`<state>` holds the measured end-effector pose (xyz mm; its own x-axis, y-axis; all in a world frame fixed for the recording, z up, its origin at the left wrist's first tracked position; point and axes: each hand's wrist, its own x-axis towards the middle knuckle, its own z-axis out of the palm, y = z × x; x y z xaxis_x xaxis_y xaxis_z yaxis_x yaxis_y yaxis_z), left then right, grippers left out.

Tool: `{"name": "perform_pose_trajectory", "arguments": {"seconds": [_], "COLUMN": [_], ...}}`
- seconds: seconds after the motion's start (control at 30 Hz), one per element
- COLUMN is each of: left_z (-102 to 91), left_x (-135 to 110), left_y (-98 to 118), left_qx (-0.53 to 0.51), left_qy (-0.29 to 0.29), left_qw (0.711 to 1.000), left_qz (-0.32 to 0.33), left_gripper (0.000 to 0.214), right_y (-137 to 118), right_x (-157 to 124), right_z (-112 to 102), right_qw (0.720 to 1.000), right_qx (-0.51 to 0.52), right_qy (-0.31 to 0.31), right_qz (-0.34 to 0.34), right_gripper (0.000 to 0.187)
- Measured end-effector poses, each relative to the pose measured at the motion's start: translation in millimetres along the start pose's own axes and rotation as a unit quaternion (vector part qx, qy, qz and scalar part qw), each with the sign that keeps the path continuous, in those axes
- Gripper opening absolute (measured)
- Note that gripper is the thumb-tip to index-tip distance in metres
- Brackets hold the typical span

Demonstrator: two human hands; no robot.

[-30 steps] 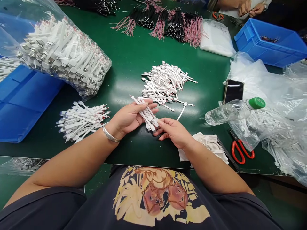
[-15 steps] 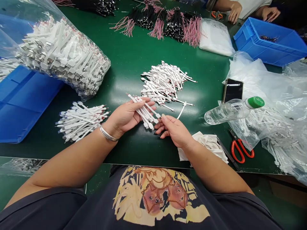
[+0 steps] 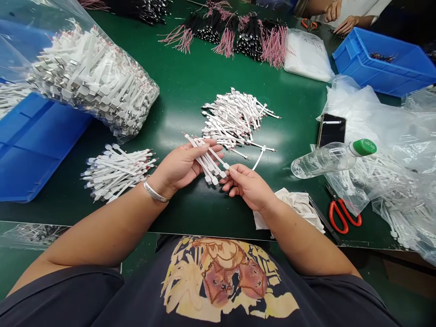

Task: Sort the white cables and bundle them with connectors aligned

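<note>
A small bundle of short white cables (image 3: 208, 164) lies across my left hand (image 3: 182, 165), its thumb pressed over them. My right hand (image 3: 247, 184) pinches the connector end of one of these cables between thumb and fingertips, at the bundle's right side. Behind both hands is a loose pile of similar white cables (image 3: 235, 116). One single cable (image 3: 259, 158) lies apart, just beyond my right fingers. To the left of my left wrist rests another pile of white cables (image 3: 117, 172), roughly lined up, with reddish wire ends toward the wrist.
A clear bag of white cables (image 3: 91, 77) leans over a blue bin (image 3: 44, 145) at left. On the right are a bottle (image 3: 323, 159), a phone (image 3: 332, 129), red-handled scissors (image 3: 342, 213) and a cloth (image 3: 296, 206). A co-worker's hands (image 3: 340, 18) show near another blue bin (image 3: 381, 68).
My hands keep nearly the same pose and hold on the cables. The whole view has shifted slightly. Across the table, the co-worker's hands have moved closer together.
</note>
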<state>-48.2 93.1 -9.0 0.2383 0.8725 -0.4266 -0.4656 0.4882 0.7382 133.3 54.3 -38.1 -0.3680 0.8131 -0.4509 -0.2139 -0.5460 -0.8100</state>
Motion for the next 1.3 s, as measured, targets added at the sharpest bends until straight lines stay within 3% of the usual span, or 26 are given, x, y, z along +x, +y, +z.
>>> {"name": "perform_pose_trajectory", "arguments": {"seconds": [0.37,0.47,0.57,0.73,0.77,0.83,0.93,1.0,1.13,1.3], "left_z": [1.3,-0.1,-2.2,-4.7,-4.9,-5.0,-4.5,-4.1,-3.3,-3.4], "left_x": [-2,0,3,4,4,3,1,1,2,2], "left_y": [1,-1,-3,0,2,5,10,10,7,3], "left_qx": [0.007,0.02,0.03,0.033,0.028,0.013,-0.002,-0.006,-0.018,-0.009], "left_qy": [-0.003,-0.005,-0.002,-0.001,-0.006,-0.021,-0.032,-0.032,-0.035,-0.042], "left_qw": [1.0,1.0,1.0,0.999,0.999,0.999,0.999,0.998,0.997,0.998], "left_qz": [0.016,0.02,0.005,-0.024,-0.028,-0.033,-0.038,-0.046,-0.059,-0.049], "left_gripper": [0.018,0.021,0.022,0.025,0.024,0.022,0.022,0.023,0.024,0.023], "right_y": [0,1,-3,-26,-32,-43,-48,-44,-22,-7], "right_x": [0,0,1,0,-1,-5,-11,-11,-7,-7], "right_z": [-1,-1,-4,-24,-30,-39,-45,-40,-13,10], "right_qw": [1.0,0.994,0.969,0.94,0.942,0.952,0.939,0.937,0.97,0.97], "right_qx": [0.003,-0.066,-0.152,-0.193,-0.209,-0.261,-0.343,-0.35,-0.24,-0.225], "right_qy": [-0.004,0.059,0.123,0.209,0.201,0.128,0.018,0.006,-0.02,-0.078], "right_qz": [0.008,-0.066,-0.149,-0.19,-0.171,-0.091,0.005,-0.001,-0.03,-0.043], "right_gripper": [0.028,0.026,0.025,0.021,0.022,0.024,0.031,0.036,0.047,0.035]}}
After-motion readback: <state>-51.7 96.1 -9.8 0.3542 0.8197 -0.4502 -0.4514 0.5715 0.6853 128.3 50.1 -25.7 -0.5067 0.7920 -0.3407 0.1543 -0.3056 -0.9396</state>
